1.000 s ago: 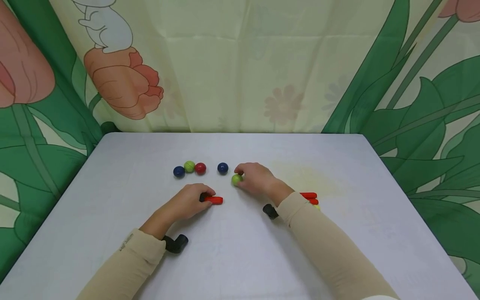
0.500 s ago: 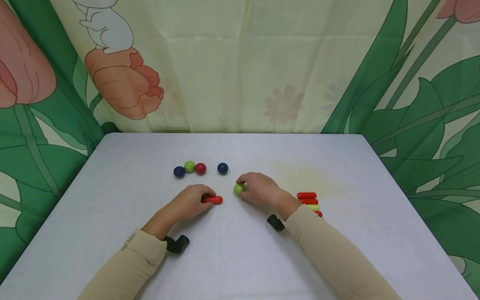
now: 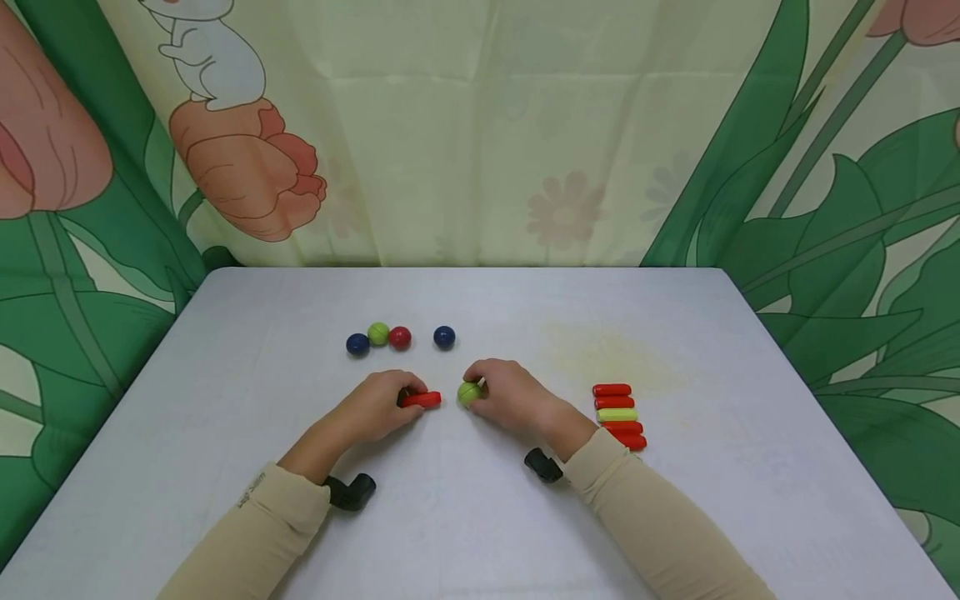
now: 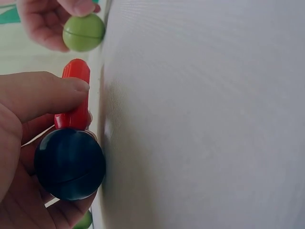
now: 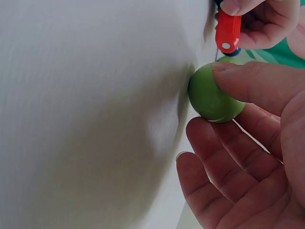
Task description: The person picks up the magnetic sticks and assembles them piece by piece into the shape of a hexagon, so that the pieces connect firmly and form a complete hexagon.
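My left hand [image 3: 377, 406] pinches a short red rod [image 3: 423, 400] between thumb and fingers, low over the white table. A dark blue ball [image 4: 70, 164] sits at the rod's near end, inside the curl of that hand. The rod's free end, with a pale round spot, points toward my right hand [image 3: 513, 397]. That hand pinches a green ball [image 3: 468, 393] between thumb and fingertips, and a small gap separates ball and rod. In the right wrist view the green ball [image 5: 215, 93] has a thumb over it.
At the back of the table [image 3: 480, 533] lie a blue ball [image 3: 357, 344], a green ball [image 3: 378, 334] and a red ball [image 3: 400, 337] together, with another blue ball [image 3: 444, 337] apart. Several red rods and one yellow-green rod [image 3: 617, 414] lie stacked side by side at right.
My right hand has drawn the green ball nearer to me and then left, closer to the red rod's end. My left hand, with the rod, has hardly moved.
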The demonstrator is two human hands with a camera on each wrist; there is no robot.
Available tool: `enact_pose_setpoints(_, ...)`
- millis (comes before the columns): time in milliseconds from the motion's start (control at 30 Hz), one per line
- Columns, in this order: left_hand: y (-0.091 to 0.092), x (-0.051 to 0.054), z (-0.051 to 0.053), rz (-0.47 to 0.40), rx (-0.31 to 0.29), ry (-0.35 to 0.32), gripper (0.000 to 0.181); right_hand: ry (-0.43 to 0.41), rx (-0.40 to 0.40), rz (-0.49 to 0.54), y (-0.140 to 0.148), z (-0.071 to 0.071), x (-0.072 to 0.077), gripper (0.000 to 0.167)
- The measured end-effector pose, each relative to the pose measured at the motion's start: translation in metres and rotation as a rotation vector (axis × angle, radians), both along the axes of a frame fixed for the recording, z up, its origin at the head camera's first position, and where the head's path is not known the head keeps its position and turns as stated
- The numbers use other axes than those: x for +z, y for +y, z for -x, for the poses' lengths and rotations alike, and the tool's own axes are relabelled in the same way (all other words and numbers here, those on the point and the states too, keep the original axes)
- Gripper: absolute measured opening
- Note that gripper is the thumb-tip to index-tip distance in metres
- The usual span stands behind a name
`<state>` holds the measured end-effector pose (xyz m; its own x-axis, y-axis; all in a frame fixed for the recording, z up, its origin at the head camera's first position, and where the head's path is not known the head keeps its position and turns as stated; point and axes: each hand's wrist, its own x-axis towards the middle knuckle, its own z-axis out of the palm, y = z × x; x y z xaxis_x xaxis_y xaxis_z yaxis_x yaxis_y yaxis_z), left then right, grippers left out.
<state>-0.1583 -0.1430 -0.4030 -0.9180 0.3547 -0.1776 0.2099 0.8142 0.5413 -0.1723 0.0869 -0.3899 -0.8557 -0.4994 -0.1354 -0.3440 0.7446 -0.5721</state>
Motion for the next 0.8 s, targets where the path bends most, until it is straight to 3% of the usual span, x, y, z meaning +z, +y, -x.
enact_pose_setpoints(800, -0.004, 0.000, -0.002, -0.003, 0.000, 0.001, 0.024, 0.010, 0.048, 0.017, -0.025, 0.001, -0.001, 0.030)
